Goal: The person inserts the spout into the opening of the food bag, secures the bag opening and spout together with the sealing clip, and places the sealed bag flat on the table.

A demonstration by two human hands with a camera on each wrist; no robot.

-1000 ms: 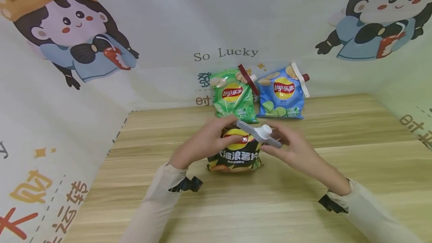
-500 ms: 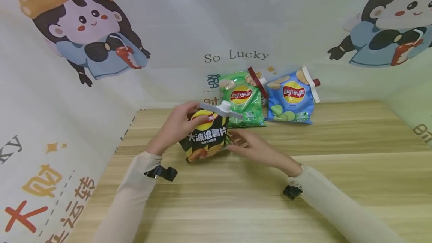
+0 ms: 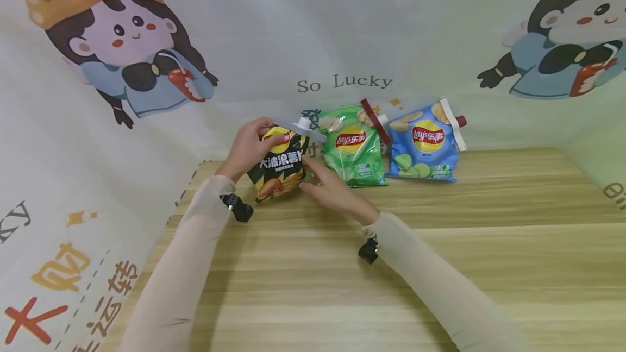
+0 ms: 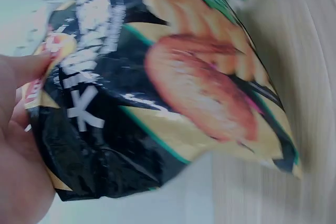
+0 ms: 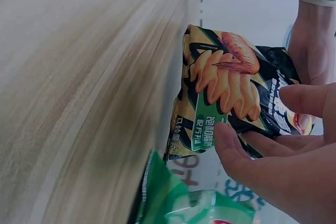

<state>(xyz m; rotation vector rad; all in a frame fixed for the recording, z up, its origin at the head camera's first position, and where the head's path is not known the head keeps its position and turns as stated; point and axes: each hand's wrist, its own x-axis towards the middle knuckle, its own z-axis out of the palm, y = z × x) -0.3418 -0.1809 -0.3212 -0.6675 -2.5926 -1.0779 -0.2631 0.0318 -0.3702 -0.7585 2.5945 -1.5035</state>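
Note:
My left hand [image 3: 251,145] grips a black bag of potato chips [image 3: 281,170] by its upper left side, with the thumb across its front. A grey sealing clip [image 3: 313,133] with a white spout cap [image 3: 304,123] runs along the bag's top edge. The bag is tilted and looks lifted off the table in the left wrist view. At the bag's right edge, my right hand [image 3: 335,190] has its fingers fairly straight and its fingertips touching or very near the bag. Right of it stands a green chip bag [image 3: 352,151], clipped in dark red.
A blue chip bag [image 3: 424,145] with a white clip [image 3: 452,124] leans against the printed cloth backdrop [image 3: 254,31], beside the green bag. Wooden table [image 3: 342,287] spreads out in front.
The black bag has travelled left and toward the backdrop, held by my left hand. My right hand has left the clip and followed to the bag's right edge. The head view has shifted slightly.

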